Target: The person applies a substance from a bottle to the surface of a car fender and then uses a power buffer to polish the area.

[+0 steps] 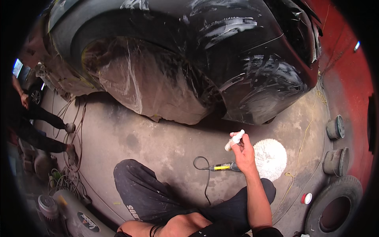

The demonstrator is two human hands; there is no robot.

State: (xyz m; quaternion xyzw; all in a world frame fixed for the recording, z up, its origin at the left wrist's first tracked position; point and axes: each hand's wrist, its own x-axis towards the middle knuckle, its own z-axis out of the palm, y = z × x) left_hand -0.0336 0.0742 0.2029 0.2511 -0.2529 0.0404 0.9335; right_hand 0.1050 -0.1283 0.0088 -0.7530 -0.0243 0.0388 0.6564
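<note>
My right hand (243, 152) is closed around a small white bottle (236, 140), held above the floor in front of the car. Just beyond that hand lies a polisher (223, 167) with a yellow stripe and a white fluffy wool pad (271, 158). The dark car body panel (252, 47) carries whitish smears, and clear plastic film (146, 83) covers its wheel arch. My left arm (179, 227), with a black wristband, bends across the lower edge beside my leg. The fingers of my left hand are hidden.
A tyre (335, 209) lies at the right, near two buckets (335, 162) and a red-and-white roll (306, 198). A yellow cord (302, 146) crosses the floor. At the left are another person's legs (43, 136), coiled hoses (77, 138) and a compressor tank (81, 215).
</note>
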